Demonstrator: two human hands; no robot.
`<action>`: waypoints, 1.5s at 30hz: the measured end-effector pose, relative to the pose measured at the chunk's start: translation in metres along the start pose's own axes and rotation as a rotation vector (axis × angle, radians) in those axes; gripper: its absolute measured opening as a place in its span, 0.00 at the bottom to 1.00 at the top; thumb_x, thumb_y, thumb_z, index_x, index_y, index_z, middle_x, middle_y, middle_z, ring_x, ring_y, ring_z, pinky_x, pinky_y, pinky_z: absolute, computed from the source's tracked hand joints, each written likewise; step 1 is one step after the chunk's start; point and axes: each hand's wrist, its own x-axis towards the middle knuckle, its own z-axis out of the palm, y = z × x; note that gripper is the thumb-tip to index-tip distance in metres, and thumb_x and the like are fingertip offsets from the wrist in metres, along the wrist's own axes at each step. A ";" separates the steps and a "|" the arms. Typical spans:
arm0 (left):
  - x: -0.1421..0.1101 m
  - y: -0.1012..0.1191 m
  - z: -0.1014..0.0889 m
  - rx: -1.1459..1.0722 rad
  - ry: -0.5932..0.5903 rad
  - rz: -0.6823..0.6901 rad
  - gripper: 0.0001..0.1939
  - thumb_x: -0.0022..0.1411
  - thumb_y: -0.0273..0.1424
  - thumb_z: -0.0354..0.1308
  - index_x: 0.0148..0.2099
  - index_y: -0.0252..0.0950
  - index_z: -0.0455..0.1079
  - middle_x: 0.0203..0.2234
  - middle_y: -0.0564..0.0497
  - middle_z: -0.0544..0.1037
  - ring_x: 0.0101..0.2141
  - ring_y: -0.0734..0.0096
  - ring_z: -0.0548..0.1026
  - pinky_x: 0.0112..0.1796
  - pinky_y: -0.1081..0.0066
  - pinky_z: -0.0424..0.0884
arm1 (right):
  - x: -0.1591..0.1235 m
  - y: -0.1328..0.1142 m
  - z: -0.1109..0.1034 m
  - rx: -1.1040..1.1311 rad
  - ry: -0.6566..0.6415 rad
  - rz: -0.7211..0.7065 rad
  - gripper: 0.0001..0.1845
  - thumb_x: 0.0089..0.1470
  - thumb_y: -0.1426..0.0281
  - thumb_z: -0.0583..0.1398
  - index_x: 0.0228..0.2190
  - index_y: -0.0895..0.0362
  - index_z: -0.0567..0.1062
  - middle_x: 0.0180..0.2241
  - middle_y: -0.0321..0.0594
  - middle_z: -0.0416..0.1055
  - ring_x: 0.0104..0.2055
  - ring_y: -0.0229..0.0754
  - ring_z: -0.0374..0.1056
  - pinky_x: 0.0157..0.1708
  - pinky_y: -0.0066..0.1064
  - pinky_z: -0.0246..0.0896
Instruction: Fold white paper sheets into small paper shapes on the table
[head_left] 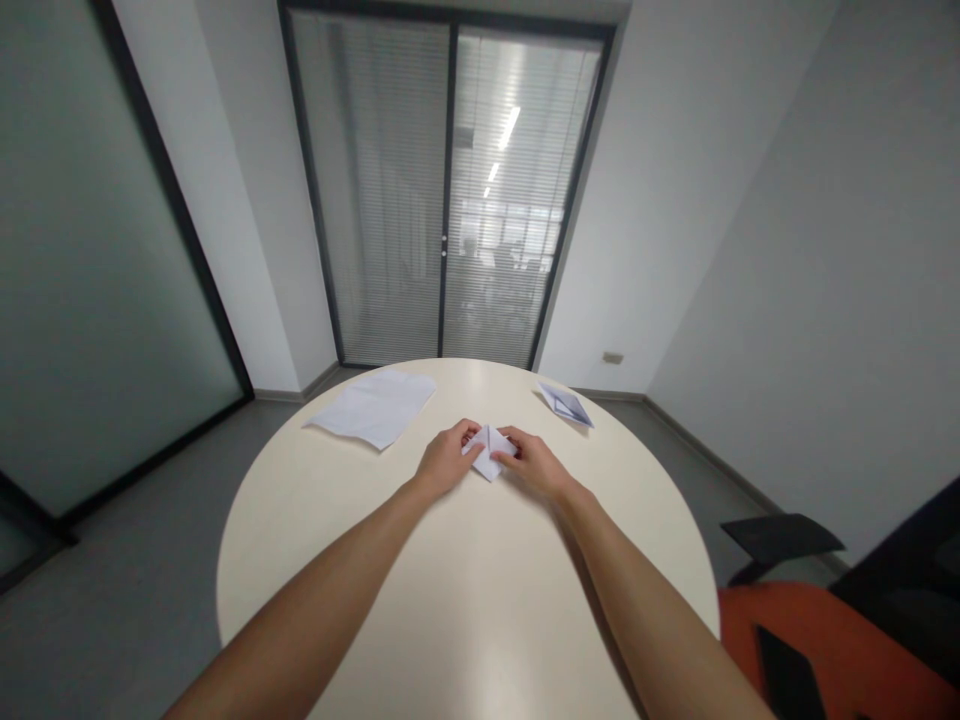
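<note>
A small folded piece of white paper (pixel 489 466), diamond-shaped with a crease or slit down its upper middle, is held between both hands over the table. My left hand (pixel 448 458) pinches its left corner, thumb on top and fingers curled behind. On the opposite corner, my right hand (pixel 531 460) grips in the same way, its thumb lying on the paper's face. The fingertips underneath are partly hidden by the paper.
The round cream table (pixel 420 620) carries a flat white paper sheet (pixel 375 405) at the far left and a folded paper piece (pixel 566 405) at the far right. An orange chair (pixel 817 640) with black armrests stands at the right. Glass doors (pixel 450 200) are behind.
</note>
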 end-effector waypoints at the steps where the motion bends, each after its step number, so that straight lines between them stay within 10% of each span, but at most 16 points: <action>1: 0.000 -0.001 0.000 -0.013 -0.017 -0.005 0.13 0.60 0.27 0.60 0.49 0.40 0.70 0.40 0.52 0.81 0.39 0.68 0.78 0.42 0.70 0.72 | 0.000 0.001 0.000 0.004 -0.002 -0.001 0.19 0.56 0.66 0.62 0.49 0.56 0.76 0.39 0.39 0.78 0.35 0.41 0.69 0.37 0.30 0.61; 12: -0.007 -0.006 0.001 0.289 -0.163 0.000 0.31 0.60 0.28 0.62 0.65 0.38 0.61 0.50 0.44 0.78 0.48 0.58 0.76 0.50 0.62 0.71 | -0.003 0.017 0.002 -0.062 -0.006 0.103 0.37 0.51 0.70 0.66 0.62 0.54 0.67 0.47 0.45 0.76 0.34 0.40 0.70 0.40 0.34 0.66; 18: -0.008 -0.002 0.000 0.452 -0.203 0.170 0.18 0.65 0.30 0.58 0.56 0.36 0.72 0.56 0.43 0.75 0.56 0.57 0.71 0.59 0.58 0.65 | -0.003 0.017 0.002 -0.301 -0.086 -0.115 0.20 0.58 0.68 0.60 0.52 0.56 0.78 0.53 0.50 0.74 0.53 0.52 0.70 0.56 0.45 0.62; 25: -0.014 0.013 -0.002 0.552 -0.314 0.164 0.24 0.67 0.43 0.55 0.59 0.36 0.72 0.61 0.42 0.71 0.61 0.51 0.68 0.61 0.53 0.61 | -0.005 0.019 0.003 -0.374 -0.202 -0.119 0.26 0.61 0.62 0.59 0.58 0.55 0.74 0.62 0.50 0.66 0.65 0.58 0.59 0.65 0.54 0.50; 32: -0.013 0.008 -0.003 0.574 -0.460 0.078 0.29 0.71 0.47 0.45 0.68 0.42 0.62 0.69 0.46 0.59 0.68 0.45 0.55 0.64 0.42 0.51 | -0.002 0.014 -0.005 -0.213 -0.284 -0.159 0.17 0.61 0.63 0.60 0.50 0.50 0.79 0.55 0.40 0.75 0.59 0.50 0.69 0.70 0.50 0.40; 38: -0.008 0.004 -0.004 0.594 -0.376 0.092 0.20 0.71 0.37 0.49 0.60 0.46 0.72 0.64 0.50 0.68 0.64 0.49 0.63 0.62 0.46 0.57 | 0.001 0.009 -0.005 -0.172 -0.210 -0.057 0.09 0.54 0.69 0.62 0.33 0.55 0.84 0.44 0.44 0.81 0.42 0.46 0.76 0.49 0.37 0.67; 45: -0.004 0.003 -0.016 0.472 -0.385 0.165 0.15 0.66 0.36 0.57 0.50 0.42 0.80 0.57 0.47 0.75 0.59 0.53 0.70 0.60 0.58 0.63 | -0.004 0.000 -0.003 -0.186 -0.151 -0.032 0.10 0.50 0.71 0.63 0.35 0.57 0.83 0.38 0.42 0.80 0.33 0.41 0.72 0.35 0.29 0.65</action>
